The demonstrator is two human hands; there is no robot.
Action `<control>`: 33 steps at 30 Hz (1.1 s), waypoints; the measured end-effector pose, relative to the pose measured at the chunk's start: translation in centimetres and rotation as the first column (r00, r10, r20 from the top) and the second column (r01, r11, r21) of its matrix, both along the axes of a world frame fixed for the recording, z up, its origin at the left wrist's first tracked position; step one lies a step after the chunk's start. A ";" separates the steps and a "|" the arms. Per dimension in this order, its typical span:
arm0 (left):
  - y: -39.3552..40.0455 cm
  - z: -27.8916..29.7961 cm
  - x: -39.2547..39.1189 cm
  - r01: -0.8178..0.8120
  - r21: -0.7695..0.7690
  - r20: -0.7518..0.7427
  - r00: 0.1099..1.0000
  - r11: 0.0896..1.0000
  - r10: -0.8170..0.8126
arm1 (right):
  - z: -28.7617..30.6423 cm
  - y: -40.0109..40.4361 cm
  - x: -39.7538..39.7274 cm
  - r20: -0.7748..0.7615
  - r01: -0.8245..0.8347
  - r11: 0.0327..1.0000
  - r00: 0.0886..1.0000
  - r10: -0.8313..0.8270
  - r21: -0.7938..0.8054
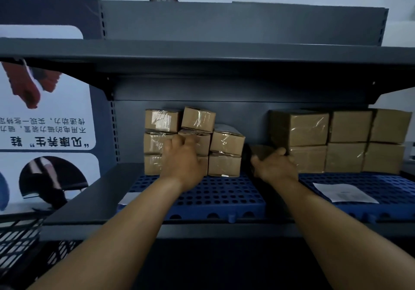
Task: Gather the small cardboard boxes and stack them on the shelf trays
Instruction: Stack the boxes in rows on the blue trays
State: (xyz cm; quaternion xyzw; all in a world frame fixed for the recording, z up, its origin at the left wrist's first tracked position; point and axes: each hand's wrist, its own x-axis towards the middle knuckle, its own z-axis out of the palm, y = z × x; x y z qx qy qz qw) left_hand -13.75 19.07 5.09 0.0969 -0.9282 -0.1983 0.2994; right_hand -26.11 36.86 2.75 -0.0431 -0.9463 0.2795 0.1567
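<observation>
Several small taped cardboard boxes point(226, 142) stand stacked in three columns at the back of the left blue perforated tray point(215, 197). The top box of the middle column point(198, 119) sits tilted. My left hand point(182, 161) covers the middle column, its fingers curled over the front top edge of the middle box point(203, 141). My right hand point(276, 166) grips the left corner of the bottom left box point(308, 158) in the stack of larger boxes point(350, 127) on the right blue tray point(381, 184). The thumb is on that box's shadowed side.
Everything sits on a dark grey metal shelf point(94, 200) with another shelf board point(202, 54) close overhead. A white paper sheet point(343, 192) lies on the right tray. A poster panel point(45, 128) stands left, and a black wire basket point(15, 242) is at the lower left.
</observation>
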 end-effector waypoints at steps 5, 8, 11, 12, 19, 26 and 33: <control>-0.5 0.8 0.8 -0.066 0.026 -0.028 0.997 0.997 0.067 | 4.2 1.1 1.4 -0.154 -0.039 0.997 0.988 0.028 -0.070; -0.8 1.6 0.9 -0.134 0.020 -0.096 0.986 0.991 0.136 | 7.6 0.6 2.9 -0.217 -0.098 0.985 0.974 0.066 -0.140; -1.7 2.4 0.9 -0.168 0.126 -0.151 0.971 0.978 0.186 | 10.0 -1.2 4.1 -0.237 -0.163 0.973 0.964 0.123 -0.160; -2.1 2.6 0.9 -0.162 0.163 -0.159 0.969 0.973 0.188 | 10.2 -2.0 4.0 -0.239 -0.183 0.970 0.961 0.142 -0.161; -5.7 2.3 -0.2 -0.081 0.374 -0.142 0.979 0.924 0.144 | 9.5 -5.7 2.9 -0.170 -0.213 0.968 0.967 0.189 -0.132; -8.5 2.5 -2.9 -0.013 0.502 -0.180 0.976 0.865 0.119 | 8.3 -6.0 1.7 -0.254 -0.377 0.848 0.920 0.297 -0.372; -10.8 2.7 -4.3 0.006 0.602 -0.192 0.972 0.799 0.138 | 5.2 -5.8 -0.1 -0.373 -0.556 0.639 0.831 0.413 -0.532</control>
